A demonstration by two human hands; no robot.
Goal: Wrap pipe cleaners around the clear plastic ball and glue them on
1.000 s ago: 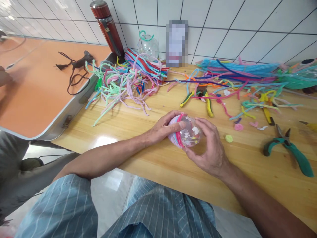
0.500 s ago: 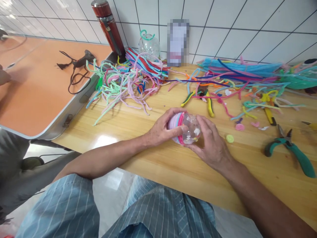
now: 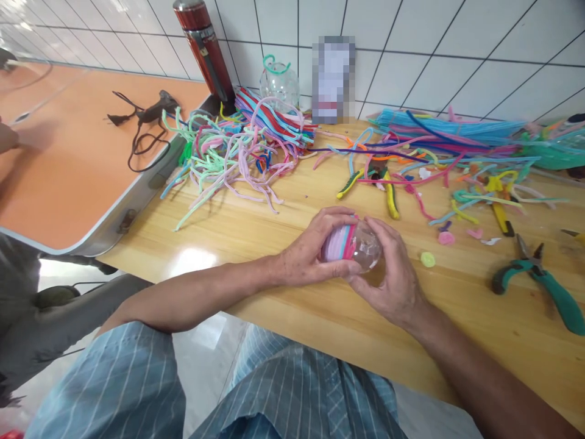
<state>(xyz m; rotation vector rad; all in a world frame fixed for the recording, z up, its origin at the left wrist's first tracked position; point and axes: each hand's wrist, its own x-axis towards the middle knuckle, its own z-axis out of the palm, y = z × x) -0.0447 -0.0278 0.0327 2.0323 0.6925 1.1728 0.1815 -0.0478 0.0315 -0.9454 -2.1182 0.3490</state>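
Observation:
Between my two hands lies a clear plastic jar (image 3: 367, 249) on its side, its left part wound with lilac, light blue and pink pipe cleaners (image 3: 339, 242). My left hand (image 3: 307, 255) is wrapped round the wound part, thumb along the near side and fingers over the far side. My right hand (image 3: 397, 281) curves round the clear right end, fingertips at the far side and thumb at the near side. The palm side of both hands is hidden. A small yellow-green disc (image 3: 428, 260) rests on the table to the right of my right hand.
A tangled heap of pipe cleaners (image 3: 228, 158) is at the back left, beside a red flask (image 3: 205, 52). Yellow-handled pliers (image 3: 390, 198) lie beyond my hands. Green-handled pliers (image 3: 555, 292) are at the right. Another person's hand (image 3: 7, 139) is at the left edge.
The jar has moved slightly right and nearer me, and has turned: the white flecks on its clear part hardly show now. My left fingers reach further over its far side.

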